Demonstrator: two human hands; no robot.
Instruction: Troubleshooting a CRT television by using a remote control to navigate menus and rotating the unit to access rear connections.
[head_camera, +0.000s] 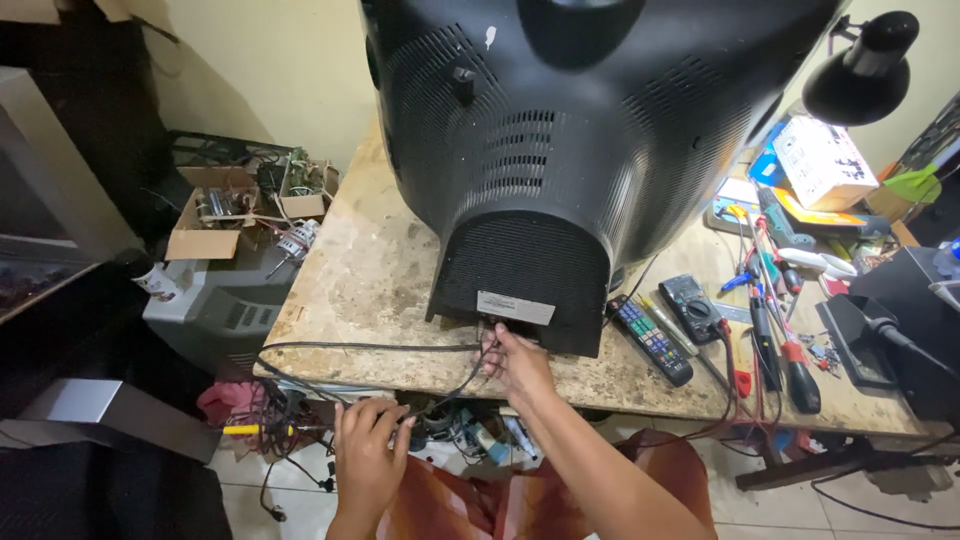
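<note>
We are handling the black cable that comes out low at the back of the big black television set, which stands rear-toward-us on the worn worktop. Our right hand is at the foot of the casing, just under the pale label, fingers closed around the cable where it leaves the set. Our left hand hangs below the worktop's edge, its grip closed on the same cable farther along, so the cord runs between both hands; another loop lies flat on the worktop to the left.

We judge the step to be working the cord at its exit point, one hand anchoring, the other managing slack. The next move would call for a steady hold at the casing and care that the loop does not snag on the edge.

To the right lie a remote control, a multimeter and screwdrivers; a black desk lamp hangs above.
</note>
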